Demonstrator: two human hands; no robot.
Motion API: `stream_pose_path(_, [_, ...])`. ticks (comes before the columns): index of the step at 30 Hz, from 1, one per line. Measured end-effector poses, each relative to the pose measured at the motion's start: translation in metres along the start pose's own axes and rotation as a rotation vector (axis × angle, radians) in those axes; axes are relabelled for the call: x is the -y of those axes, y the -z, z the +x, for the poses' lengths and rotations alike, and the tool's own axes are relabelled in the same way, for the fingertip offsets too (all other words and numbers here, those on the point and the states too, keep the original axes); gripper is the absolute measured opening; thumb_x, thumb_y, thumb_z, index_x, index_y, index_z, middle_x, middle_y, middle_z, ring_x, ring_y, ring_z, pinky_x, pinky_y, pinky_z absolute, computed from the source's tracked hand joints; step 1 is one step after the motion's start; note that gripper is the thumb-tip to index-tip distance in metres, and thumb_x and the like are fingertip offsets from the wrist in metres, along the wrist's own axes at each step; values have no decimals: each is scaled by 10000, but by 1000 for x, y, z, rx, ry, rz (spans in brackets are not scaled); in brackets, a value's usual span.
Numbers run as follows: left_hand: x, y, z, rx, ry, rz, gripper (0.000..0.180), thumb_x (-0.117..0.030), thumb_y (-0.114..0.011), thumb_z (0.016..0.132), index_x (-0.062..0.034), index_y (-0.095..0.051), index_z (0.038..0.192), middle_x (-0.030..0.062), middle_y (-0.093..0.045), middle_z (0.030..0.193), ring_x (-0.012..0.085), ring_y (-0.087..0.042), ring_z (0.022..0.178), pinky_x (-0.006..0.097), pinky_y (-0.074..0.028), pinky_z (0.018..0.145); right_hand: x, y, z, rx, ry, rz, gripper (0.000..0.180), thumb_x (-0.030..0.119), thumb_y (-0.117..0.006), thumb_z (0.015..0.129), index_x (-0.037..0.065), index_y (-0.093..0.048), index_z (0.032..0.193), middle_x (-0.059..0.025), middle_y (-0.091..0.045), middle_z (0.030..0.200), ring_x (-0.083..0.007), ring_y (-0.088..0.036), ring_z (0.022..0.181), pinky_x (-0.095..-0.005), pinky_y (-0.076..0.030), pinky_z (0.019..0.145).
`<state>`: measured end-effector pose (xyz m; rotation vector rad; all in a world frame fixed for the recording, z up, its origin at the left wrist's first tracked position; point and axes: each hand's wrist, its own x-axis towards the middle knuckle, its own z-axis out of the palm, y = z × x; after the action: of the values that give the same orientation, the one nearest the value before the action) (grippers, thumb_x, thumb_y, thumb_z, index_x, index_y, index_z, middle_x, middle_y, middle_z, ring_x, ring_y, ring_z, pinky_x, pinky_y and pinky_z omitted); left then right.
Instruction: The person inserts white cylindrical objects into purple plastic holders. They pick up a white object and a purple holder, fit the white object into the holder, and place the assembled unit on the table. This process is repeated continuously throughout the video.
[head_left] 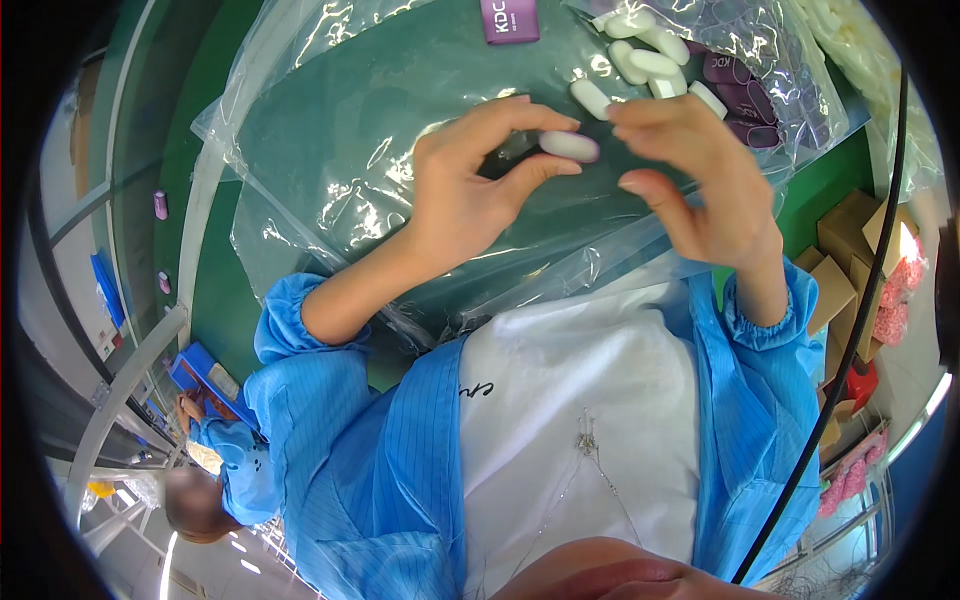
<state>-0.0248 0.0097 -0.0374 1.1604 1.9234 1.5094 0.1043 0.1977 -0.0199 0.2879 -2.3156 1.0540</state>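
Between the thumb and fingers of my left hand (462,180) is a small oval piece (569,147), white on its face and purple along its edge. To its right, my right hand (712,185) is raised with thumb and fingers apart and nothing between them; its fingers are slightly blurred. Just beyond those fingertips lies a white oval piece (590,100). Several more white oval pieces (652,64) are heaped behind it. Beside that heap, purple cases (745,98) sit under clear plastic. A single purple case (511,20) lies at the far edge.
Clear plastic sheeting (340,190) covers the green work surface (215,250). Two small purple pieces (161,205) lie off to the left. Cardboard boxes (850,235) and pink bagged items (900,300) stand at right. A black cable (850,350) crosses the right side. Another person (235,460) sits at lower left.
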Motion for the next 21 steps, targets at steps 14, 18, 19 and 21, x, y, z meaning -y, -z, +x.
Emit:
stream_pose_path(14, [108, 382, -27, -497, 262, 703, 317, -164, -586, 1048, -36, -668, 1326, 95, -694, 1254, 162, -645, 1123, 291, -479, 1012, -5, -21, -1, -37, -163, -342, 239, 42, -779, 771, 21, -653, 973, -79, -605, 907, -242, -619, 812, -366, -521, 636])
stream_pose_path(18, [158, 431, -45, -493, 346, 1007, 384, -321, -572, 1040, -127, -674, 1356, 155, -532, 1479, 275, -499, 1344, 388, -366, 1141, -4, -27, 1, 1, -197, -353, 221, -4, -789, 781, -7, -665, 964, -91, -639, 961, -275, -629, 848, -383, -516, 681])
stream_pose_path(19, [160, 438, -48, -503, 349, 1168, 392, -346, -577, 1032, -146, -680, 1353, 168, -487, 1527, 302, -465, 1380, 406, -340, 1163, -5, -28, 1, 8, -181, -372, 220, -8, -787, 779, -7, -663, 960, -91, -636, 954, -273, -627, 845, -382, -515, 680])
stream_pose_path(21, [122, 377, -8, -670, 430, 1714, 361, -313, -613, 981, -172, -722, 1295, 181, -437, 1548, 341, -460, 1355, 414, -344, 1152, -7, -28, -2, 22, -164, -428, 217, -17, -784, 775, -8, -659, 952, -89, -631, 939, -268, -624, 838, -379, -512, 677])
